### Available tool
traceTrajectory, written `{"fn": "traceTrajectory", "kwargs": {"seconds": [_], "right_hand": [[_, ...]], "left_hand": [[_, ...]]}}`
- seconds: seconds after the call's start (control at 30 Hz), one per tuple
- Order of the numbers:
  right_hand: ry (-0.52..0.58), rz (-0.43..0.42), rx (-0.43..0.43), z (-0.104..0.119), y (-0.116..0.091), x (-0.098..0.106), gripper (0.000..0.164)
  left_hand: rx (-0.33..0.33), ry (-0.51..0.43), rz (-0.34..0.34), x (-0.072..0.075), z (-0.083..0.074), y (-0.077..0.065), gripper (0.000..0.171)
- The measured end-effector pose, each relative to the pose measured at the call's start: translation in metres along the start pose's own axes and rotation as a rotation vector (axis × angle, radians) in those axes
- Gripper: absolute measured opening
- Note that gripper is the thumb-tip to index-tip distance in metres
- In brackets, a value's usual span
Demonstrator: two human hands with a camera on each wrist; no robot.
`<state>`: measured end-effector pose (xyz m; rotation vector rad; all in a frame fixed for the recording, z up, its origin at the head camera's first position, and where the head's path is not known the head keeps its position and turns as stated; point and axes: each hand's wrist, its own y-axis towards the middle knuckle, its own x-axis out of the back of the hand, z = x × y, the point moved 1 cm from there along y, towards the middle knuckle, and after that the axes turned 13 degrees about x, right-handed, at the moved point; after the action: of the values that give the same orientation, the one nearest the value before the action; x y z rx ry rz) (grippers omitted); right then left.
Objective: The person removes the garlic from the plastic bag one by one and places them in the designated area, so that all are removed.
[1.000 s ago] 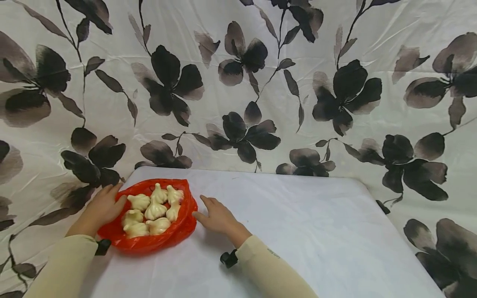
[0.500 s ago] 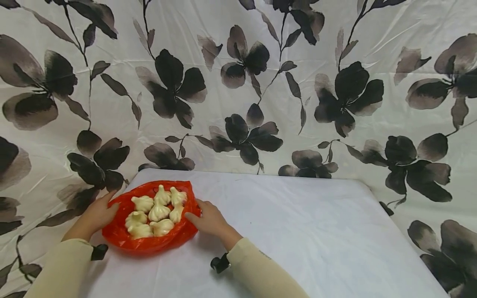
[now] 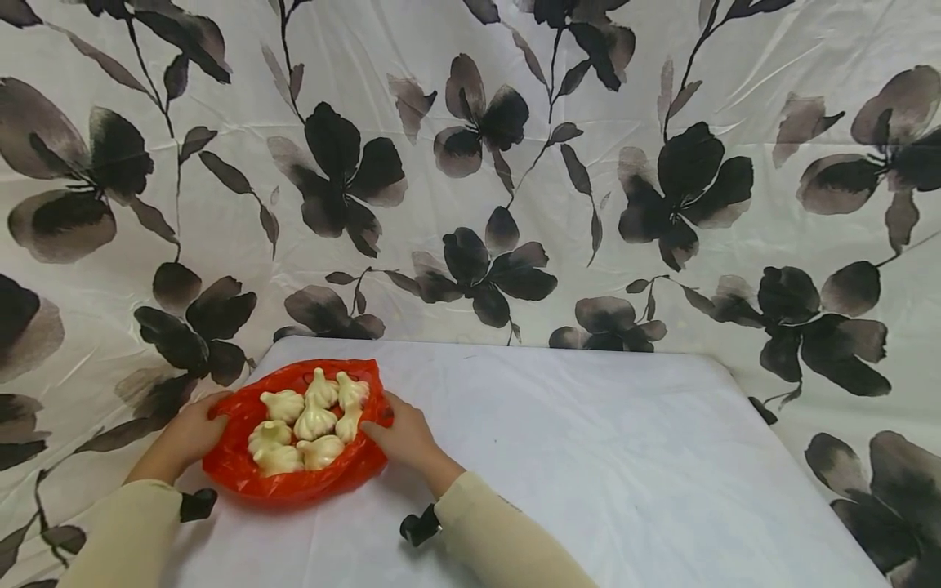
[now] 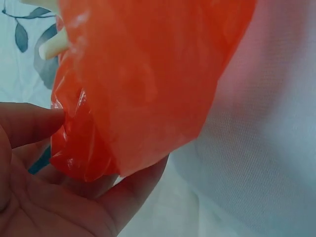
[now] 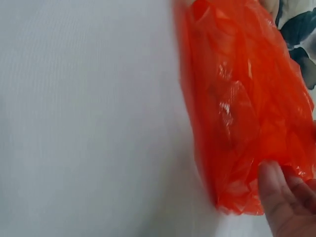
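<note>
A red plastic bag (image 3: 294,490), its mouth spread wide, sits on the left part of the white table. Several pale garlic bulbs (image 3: 314,423) lie inside it. My left hand (image 3: 189,431) grips the bag's left edge; in the left wrist view the thumb is on one side of the thin plastic (image 4: 143,84) and the fingers (image 4: 140,187) pass behind it. On the opposite side my right hand (image 3: 408,437) holds the bag's right rim, thumb over the inner side. Crinkled red plastic also fills much of the right wrist view, with the fingers (image 5: 274,187) at its lower edge.
The white-covered table (image 3: 588,457) extends to the right of the bag. Behind it hangs a white cloth (image 3: 412,49) printed with dark flowers. A small black camera (image 3: 421,527) sits at the right wrist.
My right hand has come in from beside the bag and taken hold of its right rim. The left hand has closed on the left edge, and the bag has shifted slightly.
</note>
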<state>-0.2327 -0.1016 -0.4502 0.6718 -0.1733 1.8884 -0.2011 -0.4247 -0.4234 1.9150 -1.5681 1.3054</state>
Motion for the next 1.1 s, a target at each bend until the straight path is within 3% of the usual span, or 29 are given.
{"fn": "traceTrajectory", "kwargs": {"seconds": [0.17, 0.43, 0.8, 1.1], "right_hand": [[0.086, -0.029, -0.042, 0.001, 0.001, -0.001, 0.063], [0.229, -0.050, -0.033, -0.002, -0.002, 0.006, 0.062], [0.226, -0.036, -0.010, -0.015, -0.011, 0.029, 0.060], [0.162, 0.007, -0.008, -0.024, -0.018, 0.050, 0.060]], "left_hand": [[-0.005, -0.051, 0.004, -0.003, -0.002, -0.003, 0.057], [0.015, -0.076, 0.002, -0.008, -0.006, -0.006, 0.056], [0.024, -0.108, 0.092, -0.020, -0.019, -0.007, 0.058], [-0.019, -0.111, 0.086, -0.034, -0.035, -0.009, 0.057]]}}
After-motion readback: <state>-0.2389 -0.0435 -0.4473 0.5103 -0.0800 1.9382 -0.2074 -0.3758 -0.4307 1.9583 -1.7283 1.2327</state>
